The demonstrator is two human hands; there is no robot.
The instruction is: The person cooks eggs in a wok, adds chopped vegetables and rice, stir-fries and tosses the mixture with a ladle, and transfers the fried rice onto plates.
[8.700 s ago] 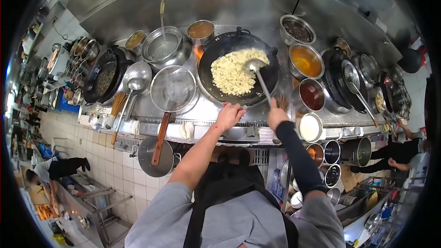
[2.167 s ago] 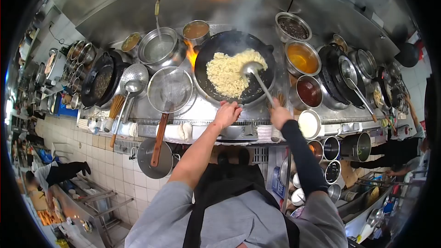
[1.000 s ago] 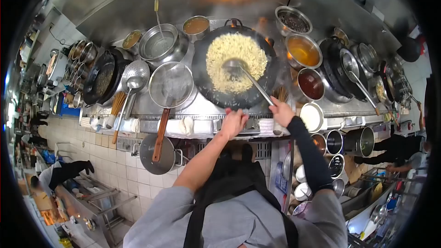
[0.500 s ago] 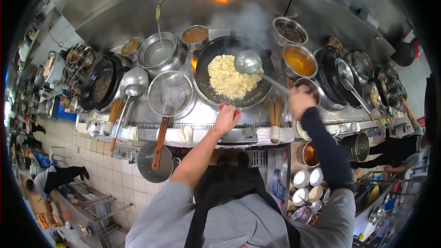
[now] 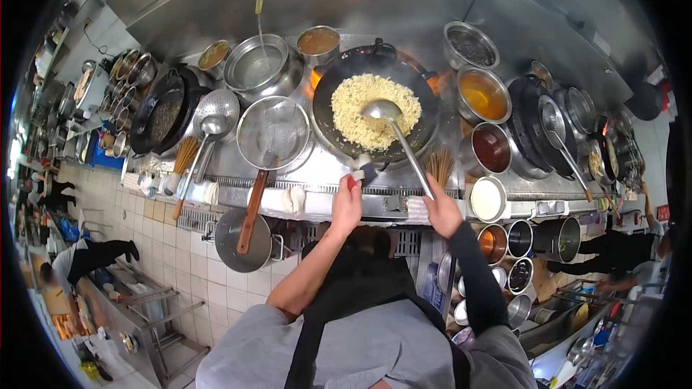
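Note:
A large black wok (image 5: 326, 130) sits on a lit burner with a heap of pale yellow rice (image 5: 353, 110) in it. My right hand (image 5: 443, 215) is wrapped round the end of a long metal ladle (image 5: 408, 145). The ladle's bowl rests on the rice, rounded back upward. On the wok's near side, my left hand (image 5: 348, 204) is closed on a light cloth (image 5: 358, 164) at the wok's dark near handle. A small red bit shows at its fingertips; how the fingers grip the handle is partly hidden.
Left of the wok lie a wire strainer (image 5: 274, 133) with a wooden handle and a perforated skimmer (image 5: 218, 111). A bamboo brush (image 5: 439, 168) stands close to the ladle's handle. Pots of orange liquid (image 5: 484, 97) and red sauce (image 5: 491, 149) stand right. Flames show beside the wok.
My right hand has come down and left, bringing the ladle's bowl from the wok's upper right onto the rice. My left hand sits slightly lower, and the rice heap has shifted and spread.

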